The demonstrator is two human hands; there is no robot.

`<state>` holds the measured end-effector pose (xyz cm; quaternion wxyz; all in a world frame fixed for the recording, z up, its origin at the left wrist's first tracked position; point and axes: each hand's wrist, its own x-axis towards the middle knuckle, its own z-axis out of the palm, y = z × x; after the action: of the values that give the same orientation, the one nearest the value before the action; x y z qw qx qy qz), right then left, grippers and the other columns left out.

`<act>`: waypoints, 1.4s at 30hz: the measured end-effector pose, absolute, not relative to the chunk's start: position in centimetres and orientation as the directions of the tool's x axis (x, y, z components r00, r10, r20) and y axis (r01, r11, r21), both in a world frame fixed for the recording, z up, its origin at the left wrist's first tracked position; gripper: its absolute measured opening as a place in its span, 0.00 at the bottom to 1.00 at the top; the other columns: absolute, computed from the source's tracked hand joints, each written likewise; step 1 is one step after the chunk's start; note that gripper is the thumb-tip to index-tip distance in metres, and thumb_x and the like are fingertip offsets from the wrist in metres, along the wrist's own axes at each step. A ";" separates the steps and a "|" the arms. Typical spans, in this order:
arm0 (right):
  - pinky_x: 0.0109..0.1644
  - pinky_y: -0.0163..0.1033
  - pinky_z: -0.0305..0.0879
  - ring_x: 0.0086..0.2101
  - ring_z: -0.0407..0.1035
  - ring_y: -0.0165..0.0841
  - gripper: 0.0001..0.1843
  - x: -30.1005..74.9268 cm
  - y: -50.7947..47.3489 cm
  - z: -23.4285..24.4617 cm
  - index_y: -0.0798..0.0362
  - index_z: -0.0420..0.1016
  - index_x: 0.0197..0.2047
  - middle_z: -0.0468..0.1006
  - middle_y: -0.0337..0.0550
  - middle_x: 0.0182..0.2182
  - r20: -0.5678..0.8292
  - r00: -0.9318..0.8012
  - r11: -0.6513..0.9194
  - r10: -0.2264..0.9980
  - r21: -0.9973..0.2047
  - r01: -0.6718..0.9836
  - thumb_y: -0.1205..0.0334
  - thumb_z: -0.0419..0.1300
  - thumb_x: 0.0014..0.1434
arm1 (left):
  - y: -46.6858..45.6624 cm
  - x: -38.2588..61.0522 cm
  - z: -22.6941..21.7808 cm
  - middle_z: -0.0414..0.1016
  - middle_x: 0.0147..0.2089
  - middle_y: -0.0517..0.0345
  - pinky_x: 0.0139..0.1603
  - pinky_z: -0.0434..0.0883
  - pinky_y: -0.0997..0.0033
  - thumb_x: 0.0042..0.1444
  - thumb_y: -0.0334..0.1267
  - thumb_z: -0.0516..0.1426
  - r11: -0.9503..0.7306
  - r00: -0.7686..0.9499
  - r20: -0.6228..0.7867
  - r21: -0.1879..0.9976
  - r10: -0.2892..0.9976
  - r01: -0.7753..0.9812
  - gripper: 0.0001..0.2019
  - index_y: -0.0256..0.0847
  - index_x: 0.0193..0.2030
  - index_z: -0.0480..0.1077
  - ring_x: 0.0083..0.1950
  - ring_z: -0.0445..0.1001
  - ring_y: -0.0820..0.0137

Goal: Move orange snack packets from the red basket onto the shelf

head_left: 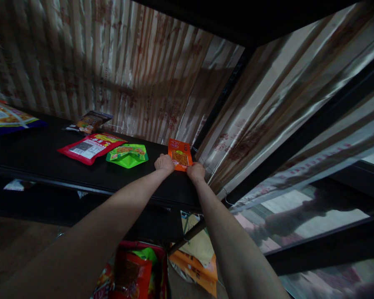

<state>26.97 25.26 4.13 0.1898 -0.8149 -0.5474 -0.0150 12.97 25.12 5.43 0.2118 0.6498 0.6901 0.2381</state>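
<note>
A small orange snack packet [180,154] lies at the right end of a black shelf [43,155]. My left hand [164,162] grips its lower left edge with fingers curled. At the packet's lower right corner my right hand [195,171] is closed on it too. Both arms reach up from below. To the left of the orange packet lie a green packet [127,155], a red packet [91,147] and a dark packet [89,122] further back.
A yellow and blue snack bag [6,117] lies at the shelf's far left. Striped shiny curtain fabric [137,70] hangs behind and to the right. Below, a red basket [135,270] holds more packets, and orange packets [196,270] lie on the floor.
</note>
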 end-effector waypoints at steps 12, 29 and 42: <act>0.53 0.41 0.67 0.49 0.73 0.45 0.15 26.8 24.9 4.4 0.62 0.78 0.44 0.79 0.59 0.46 0.233 0.382 -0.316 0.894 -0.275 0.908 0.67 0.54 0.58 | 25.1 12.9 5.4 0.70 0.58 0.38 0.51 0.70 0.68 0.58 0.33 0.52 0.035 -0.058 0.020 0.600 0.998 0.799 0.18 0.34 0.54 0.73 0.56 0.73 0.60; 0.53 0.42 0.66 0.50 0.72 0.45 0.17 27.0 25.2 4.1 0.58 0.78 0.46 0.78 0.56 0.48 0.228 0.400 -0.305 0.888 -0.358 0.882 0.65 0.52 0.60 | 24.9 12.3 5.7 0.73 0.56 0.39 0.52 0.70 0.68 0.57 0.37 0.56 0.042 -0.047 -0.009 0.645 0.999 0.763 0.19 0.35 0.54 0.73 0.57 0.73 0.59; 0.62 0.40 0.57 0.59 0.63 0.39 0.27 27.1 24.2 4.6 0.62 0.59 0.65 0.68 0.56 0.61 0.221 0.367 -0.231 0.903 -0.471 0.851 0.59 0.48 0.65 | 23.3 12.4 6.0 0.67 0.60 0.38 0.55 0.68 0.71 0.57 0.39 0.56 0.076 -0.124 0.015 0.717 0.992 0.693 0.22 0.32 0.57 0.68 0.56 0.72 0.61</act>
<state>27.06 24.24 4.62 0.2659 -0.7829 -0.5604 0.0489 12.39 23.33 5.98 0.2524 0.6118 0.6887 0.2960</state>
